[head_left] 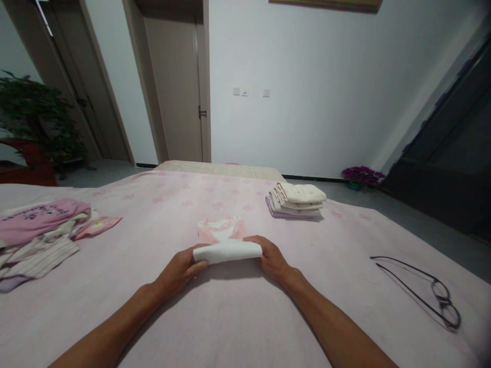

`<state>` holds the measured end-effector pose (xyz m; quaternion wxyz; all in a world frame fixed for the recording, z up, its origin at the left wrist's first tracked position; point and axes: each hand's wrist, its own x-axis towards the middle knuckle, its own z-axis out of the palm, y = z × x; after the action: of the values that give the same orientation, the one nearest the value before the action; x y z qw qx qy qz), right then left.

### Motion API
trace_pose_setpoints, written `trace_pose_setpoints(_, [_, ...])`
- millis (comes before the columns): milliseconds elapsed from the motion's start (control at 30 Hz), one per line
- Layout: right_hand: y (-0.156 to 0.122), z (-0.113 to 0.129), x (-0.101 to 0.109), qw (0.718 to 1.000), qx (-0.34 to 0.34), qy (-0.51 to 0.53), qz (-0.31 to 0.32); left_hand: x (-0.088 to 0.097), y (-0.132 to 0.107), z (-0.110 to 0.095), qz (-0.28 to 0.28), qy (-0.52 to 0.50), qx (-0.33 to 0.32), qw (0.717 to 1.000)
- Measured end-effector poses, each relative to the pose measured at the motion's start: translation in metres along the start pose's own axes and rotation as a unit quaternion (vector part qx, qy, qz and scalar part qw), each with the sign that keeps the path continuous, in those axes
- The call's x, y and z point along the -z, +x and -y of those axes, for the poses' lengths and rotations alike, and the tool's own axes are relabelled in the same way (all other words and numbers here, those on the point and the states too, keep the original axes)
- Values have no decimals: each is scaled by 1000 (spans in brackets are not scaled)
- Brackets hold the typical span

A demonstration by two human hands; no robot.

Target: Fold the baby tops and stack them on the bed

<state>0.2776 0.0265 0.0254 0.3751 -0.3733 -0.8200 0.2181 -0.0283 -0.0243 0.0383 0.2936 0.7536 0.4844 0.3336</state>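
Note:
A small white and pink shirt (pixel 226 250) lies in the middle of the bed, its near part folded over into a white band raised off the sheet. My left hand (pixel 183 267) grips the left end of that fold, thumb on one side and fingers on the other. At the right end, my right hand (pixel 270 257) is closed on the same fold. The pink and white neckline part of the shirt rests flat on the sheet beyond both hands. Some of my right fingers are hidden behind the cloth.
A neat stack of folded clothes (pixel 301 197) stands beyond my right hand. On the left lies a loose heap of clothes (pixel 42 225). Black-framed glasses (pixel 443 301) rest at the right on the pink flowered bedsheet (pixel 215 327). A potted purple plant (pixel 360 176) is by the wall.

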Motion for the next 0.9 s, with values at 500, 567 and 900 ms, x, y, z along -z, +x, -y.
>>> trace_pose_setpoints(500, [17,3,-15,989,-135,41,-52,-12,18,7,-150,-1,53,987])
trace_pose_setpoints(567, [30,-2,-20,985,-151,37,-73,-13,29,8,-176,4,61,983])
trace_pose_setpoints(900, [76,-15,-37,942,-263,-208,-35,-8,72,32,-167,141,184,958])
